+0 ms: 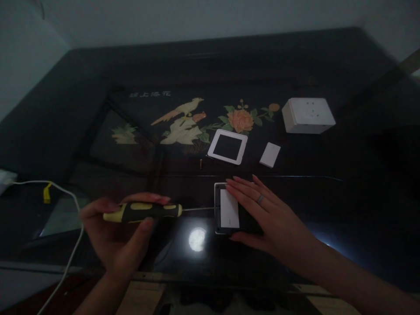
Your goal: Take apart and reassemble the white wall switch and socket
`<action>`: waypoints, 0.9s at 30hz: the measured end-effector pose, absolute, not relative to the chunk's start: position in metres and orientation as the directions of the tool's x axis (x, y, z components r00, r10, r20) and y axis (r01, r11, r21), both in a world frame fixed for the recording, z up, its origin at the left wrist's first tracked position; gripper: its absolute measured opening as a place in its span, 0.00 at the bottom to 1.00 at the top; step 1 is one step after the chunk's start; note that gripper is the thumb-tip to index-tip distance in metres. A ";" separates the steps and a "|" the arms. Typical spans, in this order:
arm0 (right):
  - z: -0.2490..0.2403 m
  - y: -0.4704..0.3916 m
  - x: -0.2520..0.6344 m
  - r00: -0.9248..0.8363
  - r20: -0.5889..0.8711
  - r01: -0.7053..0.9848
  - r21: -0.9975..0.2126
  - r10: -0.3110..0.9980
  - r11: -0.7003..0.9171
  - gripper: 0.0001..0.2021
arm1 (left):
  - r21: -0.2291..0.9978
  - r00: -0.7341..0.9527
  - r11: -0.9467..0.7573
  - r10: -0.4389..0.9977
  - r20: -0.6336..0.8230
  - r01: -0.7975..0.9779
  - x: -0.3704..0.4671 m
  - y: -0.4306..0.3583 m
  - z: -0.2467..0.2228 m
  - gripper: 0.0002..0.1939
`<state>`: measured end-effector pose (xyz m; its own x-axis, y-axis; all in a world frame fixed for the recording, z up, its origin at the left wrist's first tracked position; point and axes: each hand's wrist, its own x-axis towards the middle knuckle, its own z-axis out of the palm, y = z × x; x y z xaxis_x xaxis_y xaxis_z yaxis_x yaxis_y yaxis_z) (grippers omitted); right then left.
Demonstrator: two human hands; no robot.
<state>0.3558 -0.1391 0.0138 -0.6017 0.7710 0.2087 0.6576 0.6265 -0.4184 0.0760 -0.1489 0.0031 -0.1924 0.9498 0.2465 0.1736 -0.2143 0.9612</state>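
Observation:
My left hand (121,236) is wrapped around the yellow-and-black handle of a screwdriver (147,211). Its thin metal shaft points right, and the tip meets the left edge of a wall switch (229,209). That switch has a dark frame with a white panel and lies on the table. Across its right part rests my right hand (262,210), fingers over the top and thumb at the lower edge, holding it down. The hand hides the switch's right side. Beyond it lie a white square cover frame (243,151) and a loose white rectangular piece (270,155).
A white socket box (309,115) stands at the back right of the glossy dark table (183,188). A small brass-coloured screw (201,164) lies left of the frame. On the left, a white cable (77,205) with a yellow tag (47,193) runs over the table edge.

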 end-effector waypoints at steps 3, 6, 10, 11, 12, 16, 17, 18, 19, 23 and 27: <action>0.014 -0.139 0.355 -0.593 0.204 0.658 -0.436 0.779 0.614 0.34 | 0.951 -0.129 -0.278 0.947 0.295 0.134 0.068 -0.149 0.002 0.24; 0.014 -0.139 0.355 -0.595 0.207 0.659 -0.427 0.777 0.619 0.35 | 0.948 -0.069 -0.225 0.967 0.246 0.225 0.058 -0.144 0.004 0.19; 0.015 -0.139 0.354 -0.604 0.212 0.670 -0.388 0.768 0.633 0.34 | 0.876 -0.018 -0.162 0.982 0.190 0.455 0.045 -0.136 0.006 0.12; 0.015 -0.139 0.354 -0.603 0.209 0.671 -0.387 0.769 0.632 0.34 | 0.847 -0.003 -0.166 0.981 0.194 0.505 0.042 -0.134 0.006 0.11; 0.015 -0.139 0.354 -0.602 0.206 0.672 -0.390 0.771 0.629 0.34 | 0.819 0.015 -0.169 0.981 0.192 0.548 0.039 -0.132 0.006 0.11; 0.013 -0.140 0.354 -0.596 0.193 0.667 -0.420 0.779 0.615 0.34 | 0.719 0.126 -0.206 0.978 0.163 0.664 0.034 -0.124 0.004 0.13; 0.012 -0.140 0.354 -0.591 0.189 0.667 -0.433 0.785 0.606 0.34 | 0.688 0.171 -0.235 0.972 0.162 0.686 0.034 -0.122 0.003 0.13; 0.012 -0.140 0.354 -0.584 0.184 0.667 -0.447 0.791 0.596 0.34 | 0.660 0.219 -0.270 0.962 0.162 0.701 0.034 -0.121 0.002 0.13; 0.012 -0.140 0.354 -0.578 0.182 0.665 -0.460 0.796 0.588 0.34 | 0.638 0.261 -0.302 0.952 0.161 0.709 0.034 -0.119 0.001 0.13; 0.012 -0.140 0.356 -0.584 0.184 0.651 -0.475 0.791 0.592 0.35 | 0.599 0.323 -0.356 0.932 0.167 0.717 0.037 -0.115 0.001 0.12; 0.016 -0.139 0.354 -0.597 0.172 0.668 -0.433 0.783 0.605 0.37 | 0.598 0.315 -0.374 0.927 0.206 0.709 0.037 -0.113 0.002 0.12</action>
<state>0.3540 -0.1386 0.0156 -0.5972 0.7833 0.1723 0.6684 0.6049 -0.4328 0.0371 -0.1135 0.0017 0.3147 0.9265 0.2063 0.7089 -0.3739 0.5980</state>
